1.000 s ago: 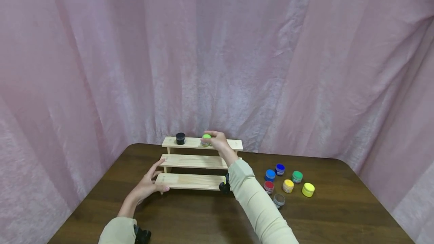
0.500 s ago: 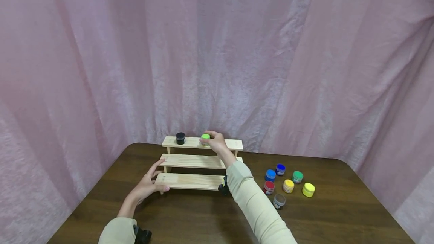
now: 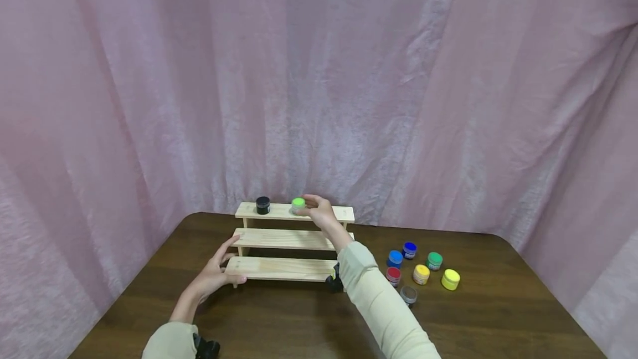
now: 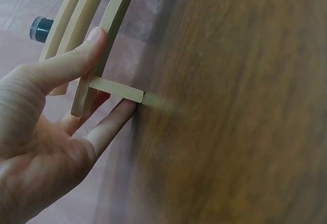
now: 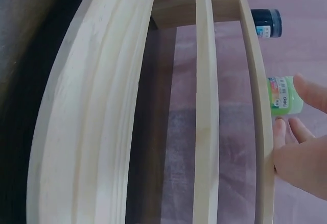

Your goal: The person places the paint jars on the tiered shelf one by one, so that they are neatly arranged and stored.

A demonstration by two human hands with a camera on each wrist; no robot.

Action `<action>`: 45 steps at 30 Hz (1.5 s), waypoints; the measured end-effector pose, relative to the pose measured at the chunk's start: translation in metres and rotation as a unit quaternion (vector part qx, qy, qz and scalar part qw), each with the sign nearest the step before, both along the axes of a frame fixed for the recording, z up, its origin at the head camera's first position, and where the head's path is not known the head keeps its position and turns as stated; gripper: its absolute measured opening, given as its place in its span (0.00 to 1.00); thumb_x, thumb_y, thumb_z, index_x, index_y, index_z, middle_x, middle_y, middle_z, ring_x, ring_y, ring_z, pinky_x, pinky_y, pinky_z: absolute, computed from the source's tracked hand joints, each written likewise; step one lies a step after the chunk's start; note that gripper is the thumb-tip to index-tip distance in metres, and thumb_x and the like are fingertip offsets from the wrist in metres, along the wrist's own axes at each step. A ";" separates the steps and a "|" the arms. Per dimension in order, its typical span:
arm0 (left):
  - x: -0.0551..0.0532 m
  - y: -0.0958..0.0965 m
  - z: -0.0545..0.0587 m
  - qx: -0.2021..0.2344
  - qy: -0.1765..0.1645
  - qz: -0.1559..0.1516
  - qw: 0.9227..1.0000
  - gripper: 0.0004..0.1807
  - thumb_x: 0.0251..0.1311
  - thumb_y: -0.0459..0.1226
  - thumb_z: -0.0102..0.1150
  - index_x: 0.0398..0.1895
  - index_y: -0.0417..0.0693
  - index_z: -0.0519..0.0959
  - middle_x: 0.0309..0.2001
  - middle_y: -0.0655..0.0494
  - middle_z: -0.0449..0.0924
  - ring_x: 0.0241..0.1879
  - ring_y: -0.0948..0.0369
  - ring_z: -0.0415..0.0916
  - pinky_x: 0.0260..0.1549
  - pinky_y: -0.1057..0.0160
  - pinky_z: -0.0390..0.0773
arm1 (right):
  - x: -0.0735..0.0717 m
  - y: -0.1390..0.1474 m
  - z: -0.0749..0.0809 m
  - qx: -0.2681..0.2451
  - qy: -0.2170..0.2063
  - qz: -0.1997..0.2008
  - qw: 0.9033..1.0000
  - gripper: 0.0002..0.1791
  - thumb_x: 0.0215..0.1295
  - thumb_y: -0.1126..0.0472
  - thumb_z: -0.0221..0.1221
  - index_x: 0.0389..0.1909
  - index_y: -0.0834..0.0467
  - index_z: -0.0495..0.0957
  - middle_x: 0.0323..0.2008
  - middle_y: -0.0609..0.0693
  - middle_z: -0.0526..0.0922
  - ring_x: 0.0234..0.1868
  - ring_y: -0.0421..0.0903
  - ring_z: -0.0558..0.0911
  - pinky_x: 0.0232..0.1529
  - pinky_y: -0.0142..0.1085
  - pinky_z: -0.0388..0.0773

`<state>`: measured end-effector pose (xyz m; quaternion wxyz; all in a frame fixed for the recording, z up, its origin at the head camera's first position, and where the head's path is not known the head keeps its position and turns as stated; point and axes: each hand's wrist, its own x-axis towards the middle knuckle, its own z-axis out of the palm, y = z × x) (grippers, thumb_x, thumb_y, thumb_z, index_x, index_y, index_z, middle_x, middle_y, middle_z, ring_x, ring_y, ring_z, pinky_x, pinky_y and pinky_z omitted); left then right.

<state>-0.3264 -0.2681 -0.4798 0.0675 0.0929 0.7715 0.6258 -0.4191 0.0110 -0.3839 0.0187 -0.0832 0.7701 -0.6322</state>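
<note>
On rack [image 3: 284, 239]: green jar [image 3: 297, 204], black jar [image 3: 262, 205].
Clamped on rack's left end with left hand [image 3: 212, 277]; at green jar with right hand [image 3: 323, 215], fingers apart.

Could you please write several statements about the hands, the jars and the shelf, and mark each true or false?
1. The round jar with lime-green lid stands on the top tier of the pale wooden three-tier shelf. True.
2. The left hand is at the shelf's right end. False: the left hand grips its left end.
3. The round black jar stands on the bottom tier. False: it stands on the top tier.
4. The right hand is beside the lime-green-lidded jar. True.
5. The round red-lidded jar stands on the brown wooden table. True.
</note>
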 end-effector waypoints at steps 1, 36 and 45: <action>0.000 -0.001 0.000 0.000 0.002 0.000 1.000 0.60 0.47 0.28 0.73 0.78 0.60 0.44 0.68 0.27 0.54 0.43 0.50 0.79 0.32 0.59 0.80 | 0.001 0.002 0.000 0.000 -0.002 0.000 1.000 0.33 0.58 0.67 0.66 0.65 0.66 0.68 0.62 0.62 0.76 0.64 0.57 0.74 0.66 0.45 0.69; -0.006 -0.006 0.000 0.001 0.021 -0.007 1.000 0.59 0.49 0.27 0.71 0.78 0.55 0.41 0.65 0.25 0.57 0.40 0.55 0.79 0.31 0.59 0.80 | 0.049 0.082 -0.020 0.015 0.021 0.008 1.000 0.24 0.69 0.56 0.58 0.62 0.62 0.73 0.58 0.60 0.78 0.55 0.53 0.79 0.56 0.47 0.78; -0.006 -0.009 0.006 0.010 0.023 -0.009 1.000 0.60 0.49 0.25 0.70 0.78 0.55 0.41 0.65 0.25 0.58 0.37 0.54 0.79 0.29 0.58 0.80 | 0.065 0.116 -0.022 0.043 0.005 0.052 0.998 0.28 0.70 0.53 0.56 0.66 0.61 0.69 0.63 0.60 0.74 0.61 0.53 0.75 0.62 0.49 0.72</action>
